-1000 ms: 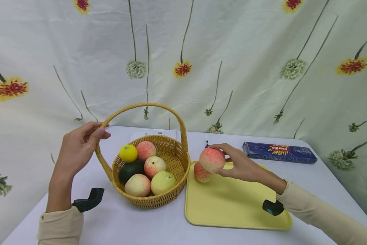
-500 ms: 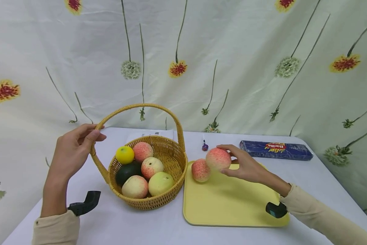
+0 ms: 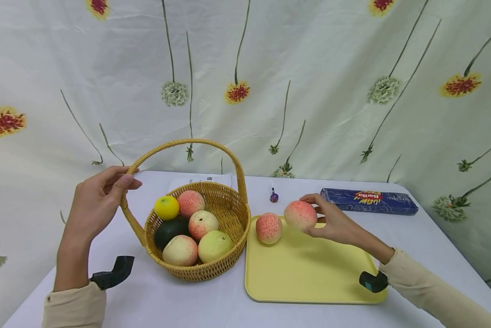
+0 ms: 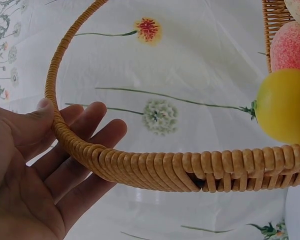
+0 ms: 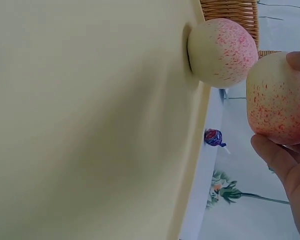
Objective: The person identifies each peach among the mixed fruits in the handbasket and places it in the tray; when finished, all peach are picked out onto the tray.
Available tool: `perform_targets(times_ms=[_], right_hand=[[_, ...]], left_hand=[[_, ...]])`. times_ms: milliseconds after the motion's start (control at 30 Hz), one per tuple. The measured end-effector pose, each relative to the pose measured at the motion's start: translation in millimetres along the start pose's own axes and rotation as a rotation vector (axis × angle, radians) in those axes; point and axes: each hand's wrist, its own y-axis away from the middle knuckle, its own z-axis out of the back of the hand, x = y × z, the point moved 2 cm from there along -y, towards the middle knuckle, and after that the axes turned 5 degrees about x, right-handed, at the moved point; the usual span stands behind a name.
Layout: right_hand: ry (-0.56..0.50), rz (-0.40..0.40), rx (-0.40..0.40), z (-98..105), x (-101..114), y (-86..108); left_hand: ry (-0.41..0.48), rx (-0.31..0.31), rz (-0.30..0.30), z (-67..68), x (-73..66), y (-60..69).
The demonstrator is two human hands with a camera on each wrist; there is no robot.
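Nearest, over the white table: a pair of beige sleeves, with a black camera at each wrist. Just beyond, at left, holding the handle of the wicker basket in the left hand, rather loosely, with the thumb against one side and partly bent fingers passing behind. Inside the basket, from front to back: pale peaches, a pale green fruit, a dark fruit, a lemon and a red peach.

At right, gripping a peach in the right hand, with thumb and fingers parted about as wide as the fruit and set on opposite sides. Held above the far part of the yellow tray, not resting on it. Probably light, perhaps foam, so likely to dent under a hard squeeze; not very slippery by the look of the matt, speckled skin, but apt to roll. Best taken round the widest part, with gentle, facing pressure.

Just beside, apart from the held fruit, at the tray's far left corner: a second peach. Farther off, a lollipop and a blue box; last, a flowered cloth.
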Motion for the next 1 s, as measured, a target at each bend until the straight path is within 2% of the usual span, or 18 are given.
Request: perform_targets(times_ms=[400, 633, 1000], right_hand=[[0.016, -0.008, 0.057, 1, -19, -1.8], [0.004, -0.045, 0.106, -2, -29, -2.7], [-0.014, -0.063, 0.131, -7, -33, -5.3]], left_hand=[[0.007, 0.002, -0.001, -0.3, -1.0, 0.1], [0.013, -0.001, 0.015, -1.2, -0.4, 1.4], [0.027, -0.003, 0.015, -1.3, -1.4, 1.3]])
